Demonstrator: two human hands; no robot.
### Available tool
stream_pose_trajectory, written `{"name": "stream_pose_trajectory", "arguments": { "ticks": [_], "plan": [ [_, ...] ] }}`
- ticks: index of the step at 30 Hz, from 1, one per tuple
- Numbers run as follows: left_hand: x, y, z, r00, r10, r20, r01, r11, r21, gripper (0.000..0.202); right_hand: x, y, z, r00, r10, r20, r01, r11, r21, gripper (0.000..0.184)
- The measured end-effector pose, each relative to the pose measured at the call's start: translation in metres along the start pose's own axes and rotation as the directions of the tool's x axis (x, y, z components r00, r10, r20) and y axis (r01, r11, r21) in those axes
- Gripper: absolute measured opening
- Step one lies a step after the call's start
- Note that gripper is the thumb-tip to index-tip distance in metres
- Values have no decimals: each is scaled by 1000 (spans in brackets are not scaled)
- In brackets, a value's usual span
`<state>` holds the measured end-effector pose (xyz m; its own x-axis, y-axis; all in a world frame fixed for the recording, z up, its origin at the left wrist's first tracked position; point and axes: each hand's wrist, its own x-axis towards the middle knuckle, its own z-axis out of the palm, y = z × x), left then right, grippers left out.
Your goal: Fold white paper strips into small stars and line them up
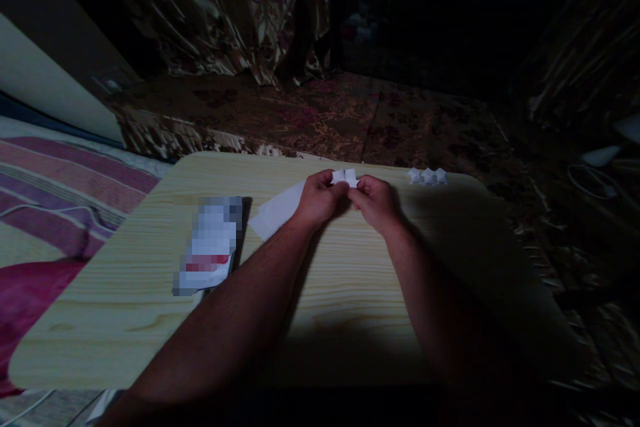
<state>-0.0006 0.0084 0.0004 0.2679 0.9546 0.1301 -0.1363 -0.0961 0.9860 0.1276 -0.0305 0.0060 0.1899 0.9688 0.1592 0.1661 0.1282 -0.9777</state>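
Between my two hands is a small folded white paper (351, 177), held over the far part of the wooden table (345, 280). My left hand (320, 199) pinches its left side, thumb on the near face. On the right edge, the fingertips of my right hand (374, 201) are closed. Flat white paper sheets (275, 212) lie on the table just left of my left hand, partly hidden by it. Several small folded white paper pieces (427, 176) sit in a row near the far right edge, apart from my right hand.
A phone-like object (213, 243) with a blurred-out surface lies on the table's left side. Left of the table is a striped bed cover (60, 187) with a white cable. Patterned curtains (250, 7) hang beyond the far edge; the right side is dark.
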Motion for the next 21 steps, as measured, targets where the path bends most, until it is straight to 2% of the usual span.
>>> {"name": "stream_pose_trajectory", "arguments": {
  "ticks": [21],
  "plan": [
    [-3,6,3,1000,-14,-15,15,999,37,21,0,-2,-1,999,29,-33,-30,1000,-10,16]
  ]
}}
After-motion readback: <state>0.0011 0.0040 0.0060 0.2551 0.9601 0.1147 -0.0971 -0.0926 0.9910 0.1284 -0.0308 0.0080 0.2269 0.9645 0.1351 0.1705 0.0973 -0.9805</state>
